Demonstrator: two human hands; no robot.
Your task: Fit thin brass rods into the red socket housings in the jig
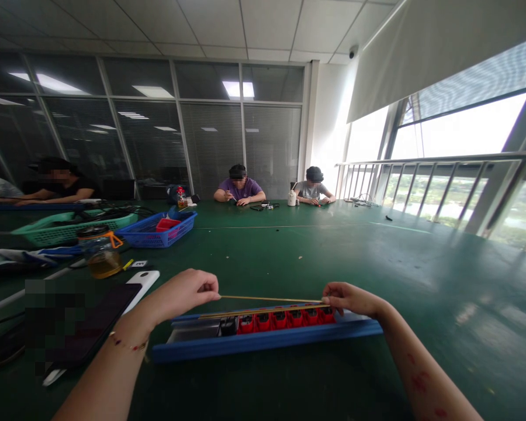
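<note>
A thin yellow strip [267, 299] stretches between my hands, just above a long blue channel-shaped holder [263, 344]. My left hand [201, 287] is closed, pinching the strip's left end. At its right end, my right hand [347, 297] pinches the strip, close to the right part of the holder. Several red blocks with dark tops [279, 320] sit in a row inside the holder, with a black block [228, 326] at their left end. Another yellow strip [232, 314] lies along the tops of the blocks. The left part of the holder shows its bare grey inside.
To the left on the green table [263, 257] are a dark flat device [92, 318], a jar of amber liquid [99, 254], a blue basket [158, 235] and a green basket [48, 234]. Several people sit at the far and left sides.
</note>
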